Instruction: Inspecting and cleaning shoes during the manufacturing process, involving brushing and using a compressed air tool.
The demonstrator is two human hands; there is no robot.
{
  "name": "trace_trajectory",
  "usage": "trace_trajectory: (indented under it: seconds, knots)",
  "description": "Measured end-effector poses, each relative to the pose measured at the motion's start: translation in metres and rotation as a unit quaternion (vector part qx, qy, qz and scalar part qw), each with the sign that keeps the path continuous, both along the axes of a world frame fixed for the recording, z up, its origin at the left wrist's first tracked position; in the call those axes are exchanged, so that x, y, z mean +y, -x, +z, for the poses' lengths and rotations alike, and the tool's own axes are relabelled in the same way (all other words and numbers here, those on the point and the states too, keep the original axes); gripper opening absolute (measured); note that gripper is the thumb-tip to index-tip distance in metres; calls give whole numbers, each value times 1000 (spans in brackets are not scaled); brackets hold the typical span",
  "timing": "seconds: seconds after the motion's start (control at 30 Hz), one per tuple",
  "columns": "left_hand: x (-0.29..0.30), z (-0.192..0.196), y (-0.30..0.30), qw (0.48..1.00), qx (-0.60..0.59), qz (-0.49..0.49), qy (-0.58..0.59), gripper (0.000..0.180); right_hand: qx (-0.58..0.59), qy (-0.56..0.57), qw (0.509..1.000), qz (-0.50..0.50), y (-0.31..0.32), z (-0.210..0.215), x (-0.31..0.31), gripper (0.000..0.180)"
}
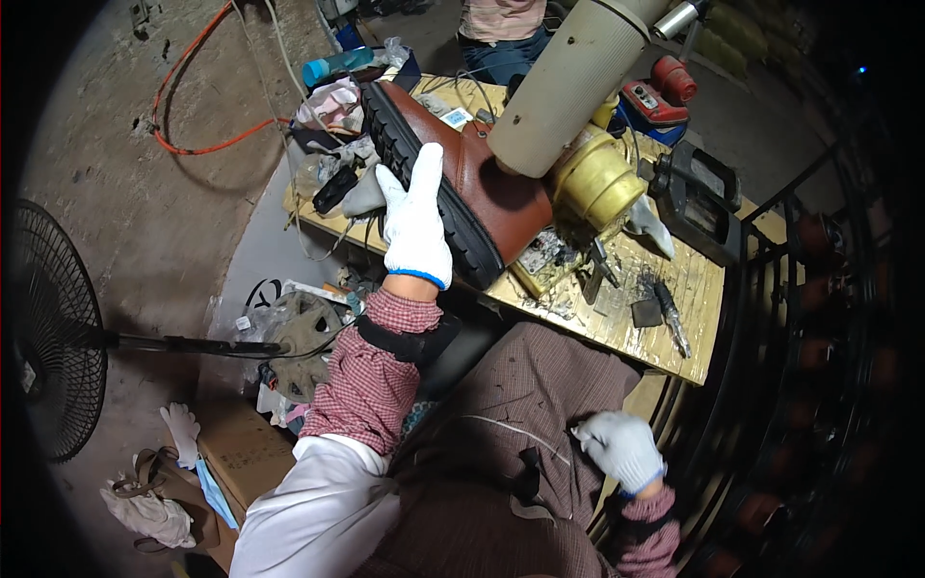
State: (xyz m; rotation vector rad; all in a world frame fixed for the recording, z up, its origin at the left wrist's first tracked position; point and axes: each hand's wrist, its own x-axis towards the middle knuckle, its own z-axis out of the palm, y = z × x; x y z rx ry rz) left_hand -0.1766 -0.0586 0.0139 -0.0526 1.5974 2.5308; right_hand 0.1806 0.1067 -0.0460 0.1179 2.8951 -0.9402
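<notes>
— Where does your left hand (416,217) sit?

— Your gloved left hand lies flat along the black treaded sole of the brown boot (482,183), fingers stretched out. The boot is tipped on its side over the wooden surface (674,332), its shaft pushed against the cream cylinder (568,87) of a machine. You can't see whether your thumb hooks round the far edge.

— And your right hand (621,448)?

— It rests low on your lap apron (540,385), loosely curled. Whether it pinches anything is too small to tell. The boot's toe is hidden behind the brass-coloured machine head (593,183).
</notes>
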Motion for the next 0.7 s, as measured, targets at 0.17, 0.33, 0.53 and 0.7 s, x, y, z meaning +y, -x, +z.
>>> trace_trajectory:
  seconds: [0.17, 0.33, 0.53, 0.7]
  knots:
    - [19, 7, 2, 1000, 8, 12, 3, 103, 4, 94, 985, -146, -16, 11, -13, 23]
    - [25, 8, 2, 996, 34, 3, 77, 82, 206, 62, 970, -114, 46, 38, -7, 34]
    - [-11, 5, -36, 998, -6, 25, 50, 98, 387, -75, 917, 58, 159, 88, -26, 41]
    - [-45, -10, -75, 996, 62, -1, 64, 90, 345, -146, 909, 185, 196, 100, -70, 14]
